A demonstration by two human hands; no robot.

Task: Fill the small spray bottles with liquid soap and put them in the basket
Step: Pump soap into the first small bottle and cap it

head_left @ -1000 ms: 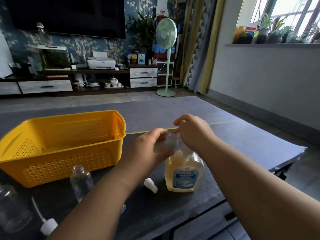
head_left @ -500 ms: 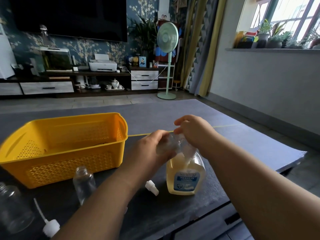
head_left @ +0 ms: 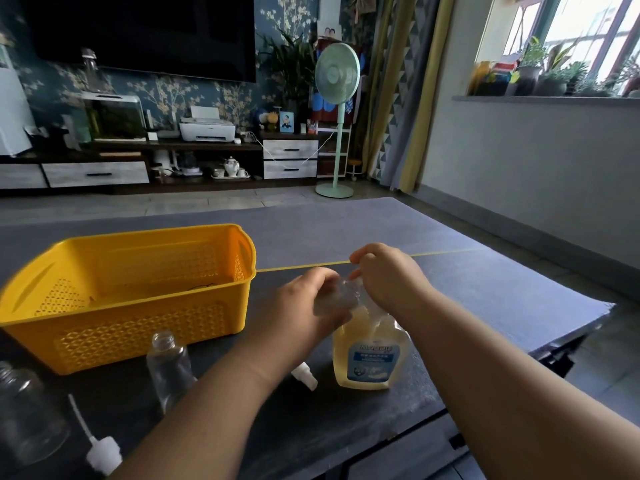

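My left hand (head_left: pixel 304 306) grips a small clear spray bottle (head_left: pixel 337 296), tilted against the top of the liquid soap bottle (head_left: pixel 369 355). The soap bottle holds yellowish soap, carries a blue label and stands on the dark table. My right hand (head_left: pixel 384 275) curls over the soap bottle's pump head, which is hidden beneath it. The yellow perforated basket (head_left: pixel 145 327) stands to the left. An uncapped clear bottle (head_left: pixel 169 368) stands in front of the basket, another clear bottle (head_left: pixel 27 414) at the far left. Two white spray caps lie loose: one spray cap (head_left: pixel 304 375) beside the soap, one tubed spray cap (head_left: pixel 100 452) near the front edge.
The dark table (head_left: pixel 485 299) ends at the right and near the bottom of the view. A yellow line (head_left: pixel 450 251) crosses its top. Across the floor stand a green pedestal fan (head_left: pixel 336 126), a TV cabinet (head_left: pixel 173 161) and a window sill with plants (head_left: pixel 554 81).
Both hands stay at the top of the soap bottle. The view has tilted slightly, so everything sits a little lower in the picture. No object on the table moved.
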